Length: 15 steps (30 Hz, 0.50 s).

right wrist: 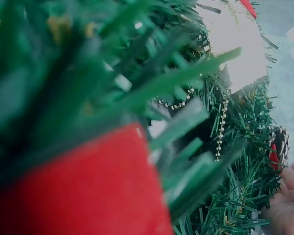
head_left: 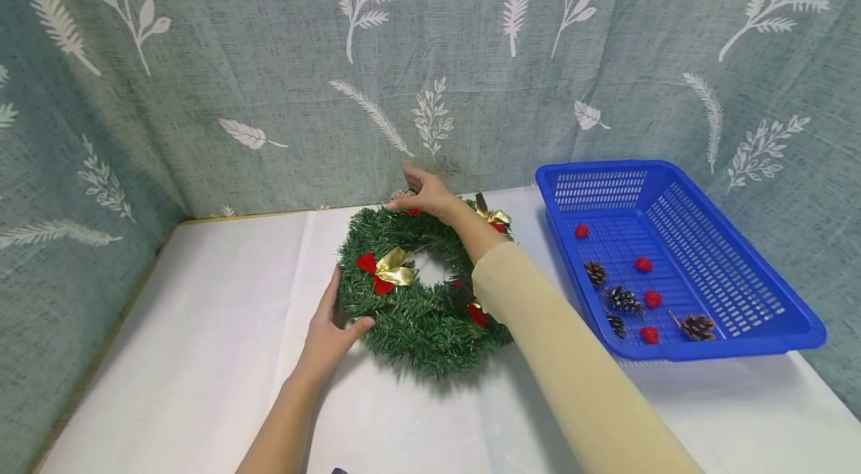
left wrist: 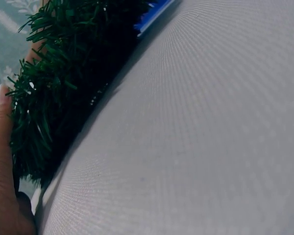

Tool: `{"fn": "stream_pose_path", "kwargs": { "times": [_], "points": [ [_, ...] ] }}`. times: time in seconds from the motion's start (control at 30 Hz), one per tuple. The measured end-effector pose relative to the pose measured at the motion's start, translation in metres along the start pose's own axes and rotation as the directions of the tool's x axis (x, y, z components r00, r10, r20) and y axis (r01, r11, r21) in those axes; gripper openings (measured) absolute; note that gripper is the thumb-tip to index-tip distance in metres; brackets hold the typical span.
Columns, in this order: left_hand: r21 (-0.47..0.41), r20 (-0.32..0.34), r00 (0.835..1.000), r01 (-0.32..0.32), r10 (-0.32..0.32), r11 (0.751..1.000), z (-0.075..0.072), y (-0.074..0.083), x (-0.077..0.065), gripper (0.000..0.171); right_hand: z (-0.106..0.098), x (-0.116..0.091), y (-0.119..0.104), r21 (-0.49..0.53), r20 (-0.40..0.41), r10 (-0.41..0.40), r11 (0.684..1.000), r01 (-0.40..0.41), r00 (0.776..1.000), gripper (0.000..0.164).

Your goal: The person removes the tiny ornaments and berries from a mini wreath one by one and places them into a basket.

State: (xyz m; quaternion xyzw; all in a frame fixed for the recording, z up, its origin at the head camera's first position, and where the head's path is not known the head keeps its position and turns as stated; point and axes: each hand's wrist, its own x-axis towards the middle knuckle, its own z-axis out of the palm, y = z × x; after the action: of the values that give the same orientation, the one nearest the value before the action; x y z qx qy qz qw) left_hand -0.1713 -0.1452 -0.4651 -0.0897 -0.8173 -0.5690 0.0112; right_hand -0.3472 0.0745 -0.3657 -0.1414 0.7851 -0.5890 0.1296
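Note:
A green tinsel wreath (head_left: 430, 351) lies on the white table, trimmed with red and gold bows (head_left: 393, 272). My left hand (head_left: 327, 332) rests against its left outer edge, fingers straight along the side and thumb spread toward the front. In the left wrist view, a straight finger (left wrist: 1, 127) lies beside the green tinsel (left wrist: 59, 88). Across the wreath reaches my right hand (head_left: 430, 196), thumb and fingers spread around a pinecone (head_left: 402, 194) at the back rim. In the right wrist view the pinecone (right wrist: 283, 142) sits beside a red piece, and gold bead strings (right wrist: 222, 127) show.
To the right stands a blue plastic basket (head_left: 679, 175). Several pinecones (head_left: 624, 300) and red balls (head_left: 643, 265) lie inside it. A grey-green curtain (head_left: 282, 85) with white leaf prints hangs behind and beside the table (head_left: 222, 339).

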Motion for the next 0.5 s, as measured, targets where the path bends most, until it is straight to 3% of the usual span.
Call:
{"fn": "stream_pose_path", "kwargs": {
  "times": [0.17, 0.5],
  "points": [
    [-0.006, 0.023, 1.000, 0.012, -0.012, 1.000, -0.0003, 0.0035, -0.0006, 0.102, -0.0023, -0.0018, 0.0046, -0.048, 0.013, 0.021, 0.999, -0.020, 1.000, 0.085],
    [0.002, 0.005, 1.000, -0.001, 0.001, 1.000, 0.0000, -0.0019, 0.0008, 0.100, -0.0031, -0.0039, 0.0102, -0.124, 0.033, 0.038, 0.992, -0.034, 0.999, 0.082]
  ]
}}
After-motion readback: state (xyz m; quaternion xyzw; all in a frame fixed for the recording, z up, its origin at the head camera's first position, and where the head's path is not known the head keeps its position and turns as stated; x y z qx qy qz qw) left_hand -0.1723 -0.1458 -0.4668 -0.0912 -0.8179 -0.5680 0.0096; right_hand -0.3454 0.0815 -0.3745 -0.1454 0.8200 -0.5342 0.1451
